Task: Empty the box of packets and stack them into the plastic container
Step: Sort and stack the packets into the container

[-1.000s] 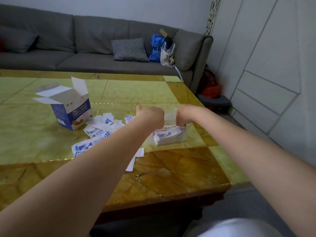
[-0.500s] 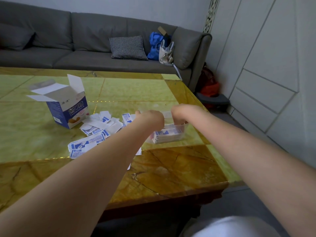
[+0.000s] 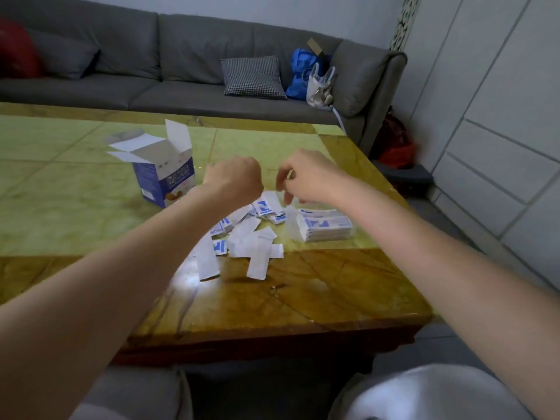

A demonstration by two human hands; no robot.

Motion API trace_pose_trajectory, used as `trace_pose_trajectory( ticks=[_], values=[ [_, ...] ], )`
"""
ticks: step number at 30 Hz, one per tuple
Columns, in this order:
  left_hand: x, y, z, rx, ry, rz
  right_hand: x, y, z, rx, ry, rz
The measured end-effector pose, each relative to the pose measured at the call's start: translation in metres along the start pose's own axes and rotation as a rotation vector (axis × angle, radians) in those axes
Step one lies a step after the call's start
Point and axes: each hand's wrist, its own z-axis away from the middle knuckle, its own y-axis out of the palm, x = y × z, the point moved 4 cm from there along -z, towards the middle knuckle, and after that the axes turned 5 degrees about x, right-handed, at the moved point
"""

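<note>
**Both hands over the packet pile, container half stacked**

From the head camera I see my left hand [image 3: 235, 177] at frame centre, curled into a fist with its back to me; whether its fingers hold anything I cannot tell. My right hand [image 3: 306, 174] hovers just right of it, fingers [image 3: 286, 194] bent downward and loosely curled, nothing visibly pinched. Below them, loose packets [image 3: 245, 234] lie scattered on the table [image 3: 303, 298]. Right of the pile, the clear plastic container [image 3: 291, 225] holds a neat stack of packets [image 3: 325, 227]. The blue box [image 3: 165, 177] stands left of centre, flaps open. A grey sofa [image 3: 181, 71] fills the upper frame.
</note>
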Motion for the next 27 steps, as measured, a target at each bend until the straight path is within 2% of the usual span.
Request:
trace_pose_trajectory(
  ticks=[4,6,7,9,13,16,21,23,25,27],
  values=[
    [0.049,0.026,0.034,0.444,-0.079,-0.158,0.015,0.066,0.007,0.274,-0.062,0.122],
    [0.067,0.041,0.049,0.643,-0.200,-0.040,0.012,0.090,0.004,0.367,-0.032,0.112],
    [0.072,0.048,0.052,0.677,-0.224,0.018,0.011,0.096,0.002,0.374,-0.016,0.103],
    [0.077,0.056,0.049,0.628,-0.192,0.073,0.008,0.101,-0.005,0.344,0.015,0.047],
    [0.069,0.062,0.039,0.411,-0.104,0.259,-0.002,0.100,-0.009,0.252,0.091,-0.150],
    [0.067,0.068,0.033,0.257,-0.083,0.329,-0.012,0.091,-0.009,0.050,0.145,-0.329],
    [0.072,0.065,0.036,0.147,-0.103,0.487,-0.003,0.062,-0.004,-0.266,0.003,-0.416],
    [0.076,0.062,0.037,0.131,-0.110,0.601,0.003,0.062,-0.001,-0.277,-0.042,-0.483],
    [0.079,0.057,0.037,0.108,-0.120,0.780,0.004,0.069,0.000,-0.206,-0.014,-0.594],
    [0.082,0.052,0.037,0.052,-0.147,0.988,0.001,0.080,-0.001,-0.059,0.069,-0.907]
  ],
)
